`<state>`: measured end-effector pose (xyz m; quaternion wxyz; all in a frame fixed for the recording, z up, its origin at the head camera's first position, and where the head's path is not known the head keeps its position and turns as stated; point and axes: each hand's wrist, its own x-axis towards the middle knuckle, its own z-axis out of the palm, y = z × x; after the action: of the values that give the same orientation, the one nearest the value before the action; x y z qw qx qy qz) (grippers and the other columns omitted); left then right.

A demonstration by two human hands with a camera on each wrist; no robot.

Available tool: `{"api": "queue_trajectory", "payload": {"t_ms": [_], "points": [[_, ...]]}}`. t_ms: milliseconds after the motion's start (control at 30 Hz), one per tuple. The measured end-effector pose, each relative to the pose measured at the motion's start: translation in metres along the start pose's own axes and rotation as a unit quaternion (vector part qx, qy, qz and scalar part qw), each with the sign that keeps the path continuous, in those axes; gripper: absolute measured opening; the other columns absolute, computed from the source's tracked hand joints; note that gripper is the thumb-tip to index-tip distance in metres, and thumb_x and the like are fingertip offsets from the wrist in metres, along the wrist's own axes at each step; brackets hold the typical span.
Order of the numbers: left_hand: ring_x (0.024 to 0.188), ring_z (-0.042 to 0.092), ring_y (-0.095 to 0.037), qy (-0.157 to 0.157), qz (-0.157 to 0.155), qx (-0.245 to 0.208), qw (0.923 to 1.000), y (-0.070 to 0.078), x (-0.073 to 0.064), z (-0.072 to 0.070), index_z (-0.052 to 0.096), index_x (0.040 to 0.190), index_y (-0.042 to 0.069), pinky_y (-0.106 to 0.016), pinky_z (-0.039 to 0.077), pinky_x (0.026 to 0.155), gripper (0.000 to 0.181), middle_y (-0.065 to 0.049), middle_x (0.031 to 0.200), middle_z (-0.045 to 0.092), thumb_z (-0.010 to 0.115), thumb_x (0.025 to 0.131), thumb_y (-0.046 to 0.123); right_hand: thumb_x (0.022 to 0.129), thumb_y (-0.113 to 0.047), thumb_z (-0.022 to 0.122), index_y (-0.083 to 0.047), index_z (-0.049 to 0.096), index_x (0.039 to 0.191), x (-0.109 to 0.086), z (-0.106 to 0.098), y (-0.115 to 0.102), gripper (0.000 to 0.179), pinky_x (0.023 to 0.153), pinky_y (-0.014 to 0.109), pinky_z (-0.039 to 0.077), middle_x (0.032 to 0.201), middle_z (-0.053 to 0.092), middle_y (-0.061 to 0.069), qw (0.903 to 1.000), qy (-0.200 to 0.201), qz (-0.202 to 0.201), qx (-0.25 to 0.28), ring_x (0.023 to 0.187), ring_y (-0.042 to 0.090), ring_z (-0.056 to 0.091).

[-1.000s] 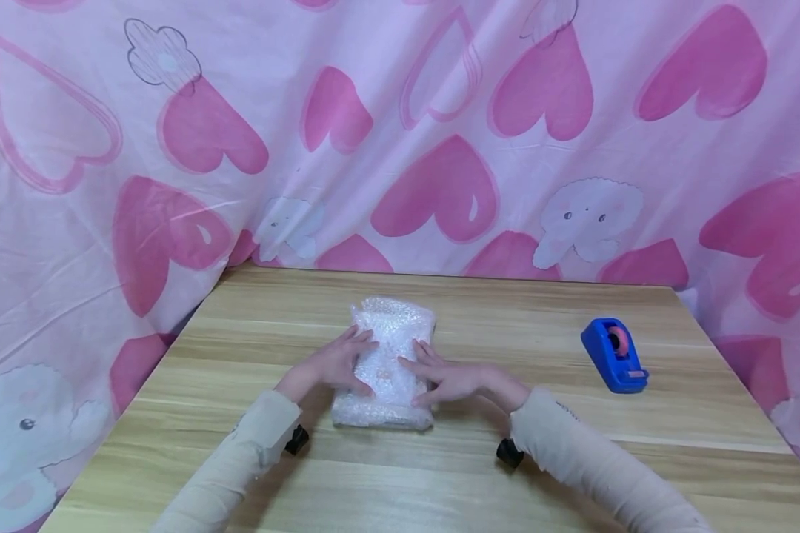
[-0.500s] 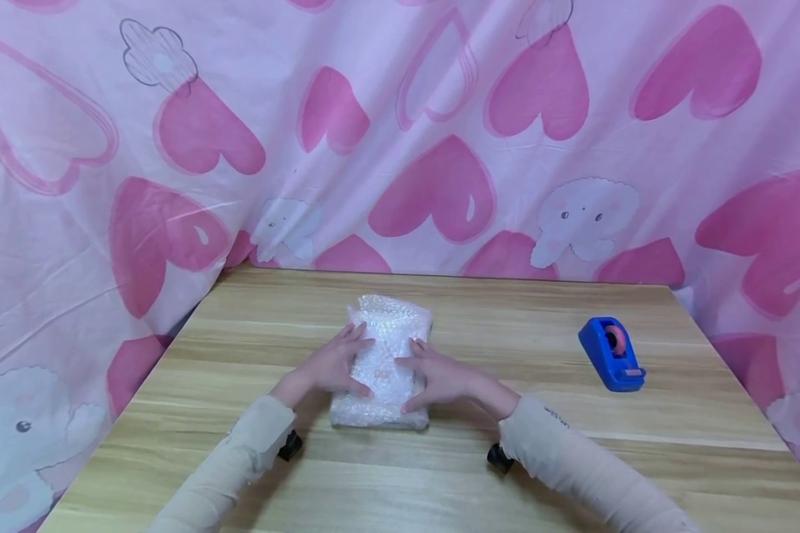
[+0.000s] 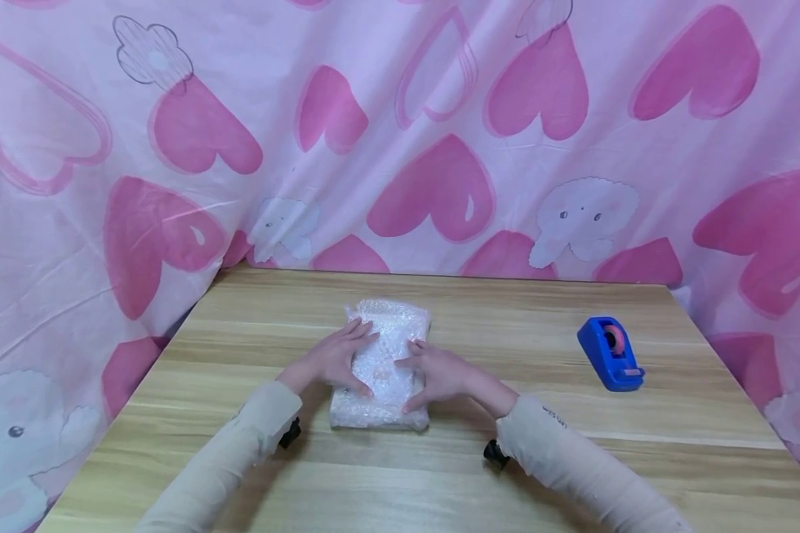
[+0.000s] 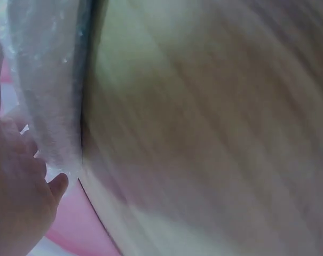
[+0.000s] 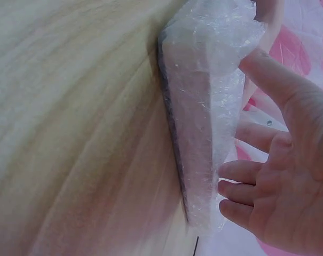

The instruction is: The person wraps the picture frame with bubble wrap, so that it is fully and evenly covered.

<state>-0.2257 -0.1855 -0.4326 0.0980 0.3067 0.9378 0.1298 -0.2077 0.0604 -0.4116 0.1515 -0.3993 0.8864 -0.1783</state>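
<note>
A flat rectangular parcel in clear bubble wrap (image 3: pixel 388 348) lies on the wooden table, left of its middle. My left hand (image 3: pixel 336 359) rests on the parcel's left side with spread fingers. From the other side, my right hand (image 3: pixel 443 376) touches the top near the right edge, thumb and fingers apart. In the right wrist view, the fingertips of the right hand (image 5: pixel 289 176) meet the loose upper wrap, and the parcel's side (image 5: pixel 190 106) shows a thick block. The left wrist view catches the left hand (image 4: pixel 22 197) beside the wrap (image 4: pixel 49 80). What the wrap encloses is blurred.
A blue tape dispenser (image 3: pixel 611 355) with a pink roll stands on the right part of the table (image 3: pixel 507 318). Behind the table hangs a pink curtain (image 3: pixel 433 89) printed with hearts. Black wrist cameras sit under both sleeves.
Both hands stay on the parcel. The right hand has shifted slightly left and its fingers have bent a little more. The parcel has hardly moved.
</note>
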Motion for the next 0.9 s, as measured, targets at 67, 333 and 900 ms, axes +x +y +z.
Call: {"api": "queue_trajectory", "payload": {"t_ms": [67, 333, 900], "points": [[0.138, 0.003, -0.031, -0.006, -0.004, 0.003, 1.0, 0.0, 0.0, -0.001, 0.028, 0.143, 0.012, -0.048, 0.013, 0.11, 0.112, -0.01, 0.151, 0.011, 0.069, 0.055, 0.068, 0.066, -0.052, 0.073, -0.008, 0.05, 0.129, 0.001, 0.0, -0.001, 0.08, 0.103, 0.05, 0.029, 0.141, 0.023, 0.03, 1.0, 0.001, 0.001, -0.01, 0.131, 0.041, 0.023], [0.137, 0.008, -0.034, 0.01, -0.003, 0.0, 0.9999, 0.0, -0.004, -0.002, 0.034, 0.14, 0.007, -0.048, 0.018, 0.109, 0.108, -0.013, 0.149, 0.018, 0.072, 0.056, 0.064, 0.057, -0.057, 0.076, -0.009, 0.05, 0.129, 0.01, 0.002, -0.002, 0.09, 0.107, 0.05, 0.021, 0.142, 0.028, 0.025, 0.997, 0.046, -0.027, -0.055, 0.131, 0.037, 0.024], [0.138, 0.001, -0.03, 0.011, -0.009, 0.011, 0.9998, -0.003, 0.001, 0.004, 0.023, 0.144, 0.01, -0.048, 0.013, 0.109, 0.118, -0.01, 0.151, 0.007, 0.064, 0.054, 0.075, 0.065, -0.05, 0.075, -0.008, 0.034, 0.14, 0.018, -0.002, 0.007, 0.094, 0.111, 0.049, 0.006, 0.148, 0.015, 0.021, 0.9975, -0.063, -0.027, -0.019, 0.136, 0.038, 0.006]]}}
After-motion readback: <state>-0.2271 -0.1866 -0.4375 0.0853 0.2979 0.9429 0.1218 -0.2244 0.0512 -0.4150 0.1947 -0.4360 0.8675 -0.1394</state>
